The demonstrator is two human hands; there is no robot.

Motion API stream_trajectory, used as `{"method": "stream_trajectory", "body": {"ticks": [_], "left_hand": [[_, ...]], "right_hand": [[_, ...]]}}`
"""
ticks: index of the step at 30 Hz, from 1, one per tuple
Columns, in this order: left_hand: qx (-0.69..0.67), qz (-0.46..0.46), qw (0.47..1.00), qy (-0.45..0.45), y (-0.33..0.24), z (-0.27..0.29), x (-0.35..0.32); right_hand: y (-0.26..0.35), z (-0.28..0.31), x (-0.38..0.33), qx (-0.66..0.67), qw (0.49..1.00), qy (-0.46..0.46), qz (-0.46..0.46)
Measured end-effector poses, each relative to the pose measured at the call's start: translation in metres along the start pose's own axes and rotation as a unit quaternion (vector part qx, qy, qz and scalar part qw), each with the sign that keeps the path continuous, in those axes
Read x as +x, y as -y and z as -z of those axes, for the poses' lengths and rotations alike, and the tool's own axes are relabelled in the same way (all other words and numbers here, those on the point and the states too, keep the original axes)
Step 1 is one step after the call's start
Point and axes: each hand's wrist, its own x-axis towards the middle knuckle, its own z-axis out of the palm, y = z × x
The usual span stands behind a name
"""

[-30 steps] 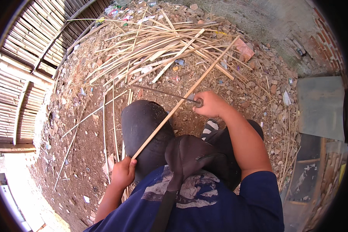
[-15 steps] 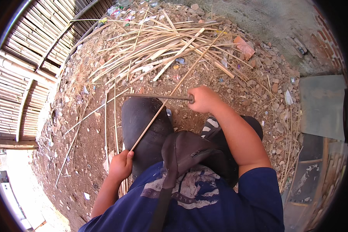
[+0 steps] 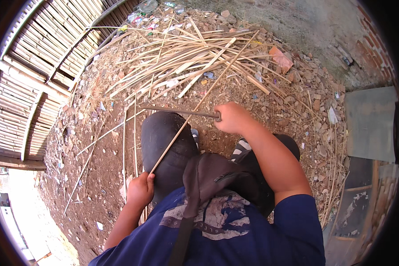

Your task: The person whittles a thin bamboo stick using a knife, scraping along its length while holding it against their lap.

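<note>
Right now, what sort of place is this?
Likely an outdoor yard for bamboo work: bare dirt ground littered with stones, a pile of split strips, and a slatted bamboo fence. The left hand holds a strip; the right hand grips a blade.

We see heap of split bamboo strips on reddish dirt ground; slatted bamboo fence at left; brick wall upper right; grey sheet at right; litter beyond heap.

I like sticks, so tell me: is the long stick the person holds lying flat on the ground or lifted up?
Lifted. The left hand grips the long stick's lower end above the knee, and it slants away over the dirt toward the pile of split canes.
</note>
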Motion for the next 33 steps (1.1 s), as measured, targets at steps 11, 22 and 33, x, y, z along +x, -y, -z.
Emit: {"method": "stream_trajectory", "body": {"ticks": [11,22,33], "left_hand": [[-0.004,-0.009,1.000,0.007,-0.005,0.007,0.003],[-0.071,0.022,0.996,0.049,-0.006,0.010,-0.001],[-0.083,0.015,0.996,0.011,-0.002,-0.005,0.007]], "right_hand": [[-0.008,-0.003,0.001,-0.014,1.000,-0.012,-0.021],[-0.001,0.037,-0.023,-0.111,0.986,-0.054,0.115],[-0.010,0.016,0.006,0.014,1.000,0.006,0.013]]}}
